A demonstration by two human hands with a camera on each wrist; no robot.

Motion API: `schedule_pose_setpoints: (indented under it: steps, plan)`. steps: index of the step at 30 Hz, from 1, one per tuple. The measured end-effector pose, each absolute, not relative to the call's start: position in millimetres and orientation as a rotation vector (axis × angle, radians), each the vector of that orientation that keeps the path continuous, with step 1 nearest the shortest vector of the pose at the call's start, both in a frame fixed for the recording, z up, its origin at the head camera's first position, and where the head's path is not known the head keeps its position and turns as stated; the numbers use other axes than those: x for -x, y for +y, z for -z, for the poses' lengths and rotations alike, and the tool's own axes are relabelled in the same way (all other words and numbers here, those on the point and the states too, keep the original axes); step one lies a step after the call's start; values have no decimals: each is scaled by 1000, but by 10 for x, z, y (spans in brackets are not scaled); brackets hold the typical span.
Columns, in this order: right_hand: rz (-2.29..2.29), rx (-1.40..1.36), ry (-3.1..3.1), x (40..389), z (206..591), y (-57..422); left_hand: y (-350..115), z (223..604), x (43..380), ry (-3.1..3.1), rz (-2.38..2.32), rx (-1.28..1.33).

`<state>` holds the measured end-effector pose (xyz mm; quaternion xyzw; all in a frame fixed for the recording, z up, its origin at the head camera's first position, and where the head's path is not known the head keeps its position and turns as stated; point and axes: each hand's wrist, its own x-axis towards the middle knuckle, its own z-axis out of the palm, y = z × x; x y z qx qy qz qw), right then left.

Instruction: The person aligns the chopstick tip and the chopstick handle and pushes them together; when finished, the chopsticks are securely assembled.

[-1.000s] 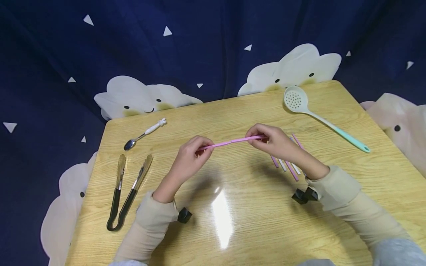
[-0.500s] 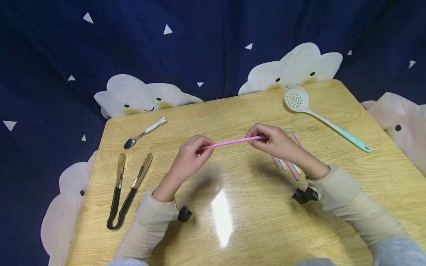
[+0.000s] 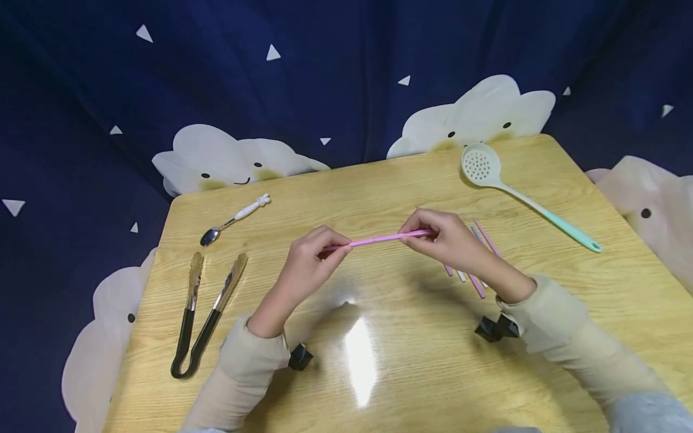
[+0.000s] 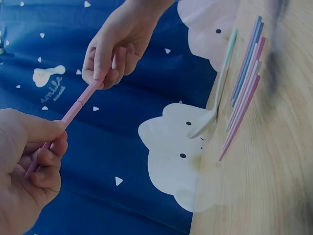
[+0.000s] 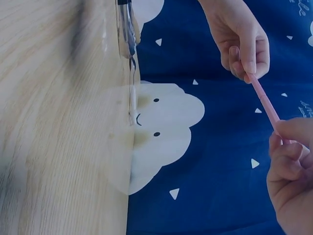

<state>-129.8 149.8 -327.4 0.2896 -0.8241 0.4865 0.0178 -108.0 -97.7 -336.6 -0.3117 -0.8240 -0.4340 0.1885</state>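
Note:
A thin pink straw [image 3: 373,240] is held level above the table between both hands. Near its middle, a seam or joint line shows in both wrist views; whether it is one piece or two end to end, I cannot tell. Its left end is pinched between thumb and fingers of my left hand [image 3: 310,261]. My right hand [image 3: 449,240] pinches the other end, partly hiding it. Under the right wrist, several pink, white and blue straws [image 4: 242,98] lie side by side on the table, partly covered in the head view.
Tongs [image 3: 203,319] with black handles lie spread at the left, below a white-handled spoon [image 3: 233,221]. A slotted skimmer [image 3: 520,192] with a mint handle rests at the back right. Behind the wooden table [image 3: 325,391] hangs a dark blue curtain [image 3: 335,72].
Both hands and the straw have come slightly lower in the head view, and the straw tilts a little less. Each hand keeps its pinch.

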Motion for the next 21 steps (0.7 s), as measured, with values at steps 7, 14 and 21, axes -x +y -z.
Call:
schedule_pose_setpoints:
  steps: [7, 14, 21]
  plan:
    - [-1490, -923, -2488, 1255, 3257, 1478, -954, 3334, 1054, -2260, 1274, 895]
    - [-1457, -971, -2417, 1211, 3215, 1461, -936, 3312, 1034, -2224, 1275, 901]
    - [-1427, -1001, -2368, 1185, 3222, 1438, -929, 3317, 1003, -2202, 1263, 902]
